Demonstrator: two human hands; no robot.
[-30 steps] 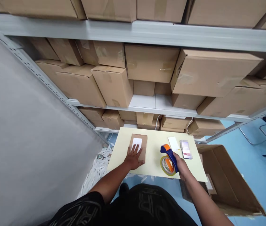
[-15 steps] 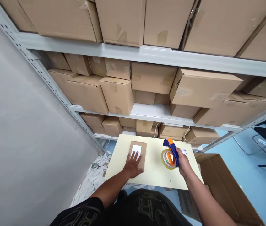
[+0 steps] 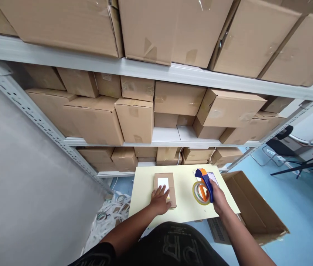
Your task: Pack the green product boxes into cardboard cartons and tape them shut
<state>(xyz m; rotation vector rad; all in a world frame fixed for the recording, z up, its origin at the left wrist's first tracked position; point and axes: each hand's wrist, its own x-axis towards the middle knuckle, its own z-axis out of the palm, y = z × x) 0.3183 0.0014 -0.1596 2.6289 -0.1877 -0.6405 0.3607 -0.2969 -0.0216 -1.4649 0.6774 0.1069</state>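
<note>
My left hand (image 3: 159,200) rests on the near part of a small, flat cardboard box (image 3: 172,186). Its fingers are spread and partly cover a white label (image 3: 163,181) on the box's top. Over the right half of the pale yellow table (image 3: 142,188), my right hand (image 3: 218,198) grips a blue and orange tape dispenser (image 3: 207,184) by its blue handle. A roll of clear, yellowish tape (image 3: 195,195) sits in the dispenser. Just behind that hand lies a phone-like object with a light screen (image 3: 214,178), partly hidden.
A metal shelving rack (image 3: 134,68) packed with cardboard boxes stands behind the table. At the table's right is a large open carton (image 3: 256,199) on the blue floor. White paper strips (image 3: 98,229) litter the floor at left, beside a grey wall (image 3: 34,184). Chairs stand far right.
The head view has shifted, showing more of the room at right. My left hand has slid slightly toward the near end of the box. My right hand still holds the tape dispenser.
</note>
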